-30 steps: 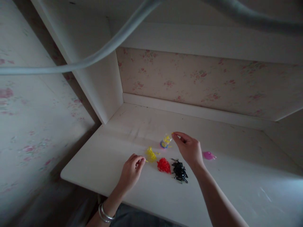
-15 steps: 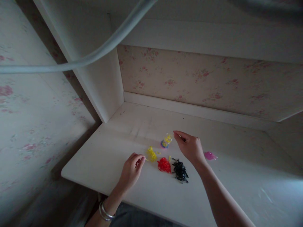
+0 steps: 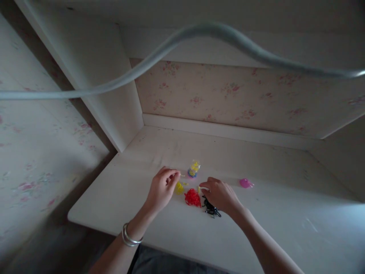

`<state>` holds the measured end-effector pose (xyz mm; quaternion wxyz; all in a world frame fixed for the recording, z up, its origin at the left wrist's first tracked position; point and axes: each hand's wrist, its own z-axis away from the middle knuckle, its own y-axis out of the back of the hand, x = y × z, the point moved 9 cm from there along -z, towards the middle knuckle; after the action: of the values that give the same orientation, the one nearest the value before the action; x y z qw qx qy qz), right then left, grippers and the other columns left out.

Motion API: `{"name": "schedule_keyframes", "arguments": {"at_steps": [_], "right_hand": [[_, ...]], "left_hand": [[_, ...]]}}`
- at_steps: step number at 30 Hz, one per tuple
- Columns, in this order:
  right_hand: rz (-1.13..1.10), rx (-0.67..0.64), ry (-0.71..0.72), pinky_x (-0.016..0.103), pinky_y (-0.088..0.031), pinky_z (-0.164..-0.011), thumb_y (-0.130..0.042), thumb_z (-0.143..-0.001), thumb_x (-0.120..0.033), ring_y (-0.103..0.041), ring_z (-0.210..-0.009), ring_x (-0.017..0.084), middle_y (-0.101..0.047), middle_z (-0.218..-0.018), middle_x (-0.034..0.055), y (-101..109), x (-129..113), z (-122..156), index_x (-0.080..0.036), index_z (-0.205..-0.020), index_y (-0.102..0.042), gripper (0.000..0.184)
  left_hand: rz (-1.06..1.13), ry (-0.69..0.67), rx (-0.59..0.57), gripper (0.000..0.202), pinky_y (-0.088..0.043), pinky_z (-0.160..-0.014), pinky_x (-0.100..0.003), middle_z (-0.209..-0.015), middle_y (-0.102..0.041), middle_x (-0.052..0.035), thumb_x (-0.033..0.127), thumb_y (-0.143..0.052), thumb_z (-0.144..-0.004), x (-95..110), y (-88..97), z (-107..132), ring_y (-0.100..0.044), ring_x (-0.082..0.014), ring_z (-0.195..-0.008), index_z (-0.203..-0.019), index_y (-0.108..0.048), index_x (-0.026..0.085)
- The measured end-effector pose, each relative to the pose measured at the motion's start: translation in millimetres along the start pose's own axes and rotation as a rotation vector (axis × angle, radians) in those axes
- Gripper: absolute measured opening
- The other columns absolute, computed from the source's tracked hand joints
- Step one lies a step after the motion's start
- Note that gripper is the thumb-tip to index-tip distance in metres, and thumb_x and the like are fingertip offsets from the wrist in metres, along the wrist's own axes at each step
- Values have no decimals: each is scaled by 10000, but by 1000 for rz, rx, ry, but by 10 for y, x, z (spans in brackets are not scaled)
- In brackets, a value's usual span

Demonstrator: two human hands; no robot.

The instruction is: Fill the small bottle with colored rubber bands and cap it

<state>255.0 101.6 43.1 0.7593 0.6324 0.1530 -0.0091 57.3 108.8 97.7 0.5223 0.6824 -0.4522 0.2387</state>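
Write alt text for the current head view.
Two hands over coloured piles on a white desk: left hand, fingertips together, by the yellow pile; right hand covering part of the black pile beside the red pile. A small jar stands behind them.

Probably home bedroom: floral wallpaper (image 3: pixel 228 95), white built-in desk (image 3: pixel 176 232) under shelf (image 3: pixel 199 45).

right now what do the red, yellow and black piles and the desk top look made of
The red pile is tiny tangled bits, bright and slightly glossy, likely rubber or soft plastic. The yellow pile has the same look. The black pile shows shiny glints, probably the same stuff. The desk top looks like painted wood or laminate, matte white with scuffs.
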Motion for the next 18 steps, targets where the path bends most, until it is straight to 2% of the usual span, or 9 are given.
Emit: {"name": "schedule_keyframes", "arguments": {"at_steps": [3,7,12,18], "right_hand": [[44,-37,-33,244,-356,-635,-473,-833,-260,-630,-833,171,-656,-918,23,-131,-11,-44,-309,-939,-723,276],[42,-18,-76,254,-369,-653,-475,-831,-267,-629,-850,192,-656,-925,55,-198,12,-88,-247,-875,-725,255],[6,5,-85,251,-375,-665,-481,-830,-254,-633,-858,186,-670,-947,43,-213,4,-104,-265,-899,-720,249],[-26,20,-102,250,-370,-631,-469,-836,-246,-641,-828,182,-676,-952,29,-224,-2,-149,-265,-891,-711,249]], "left_hand": [[-38,-95,-8,226,-436,-618,-204,-845,-600,-28,331,-506,-927,265,-79,-202,-531,-92,-648,-917,-673,178],[-89,-165,-37,211,-448,-631,-205,-854,-599,-24,311,-504,-930,420,-217,-385,-534,-90,-649,-933,-669,181],[-151,-222,-90,194,-463,-676,-210,-887,-615,-33,265,-497,-929,490,-363,-515,-584,-114,-762,-950,-676,193],[-188,-226,-106,182,-470,-690,-216,-898,-628,-31,244,-508,-917,437,-430,-582,-598,-123,-781,-950,-681,198]]}}
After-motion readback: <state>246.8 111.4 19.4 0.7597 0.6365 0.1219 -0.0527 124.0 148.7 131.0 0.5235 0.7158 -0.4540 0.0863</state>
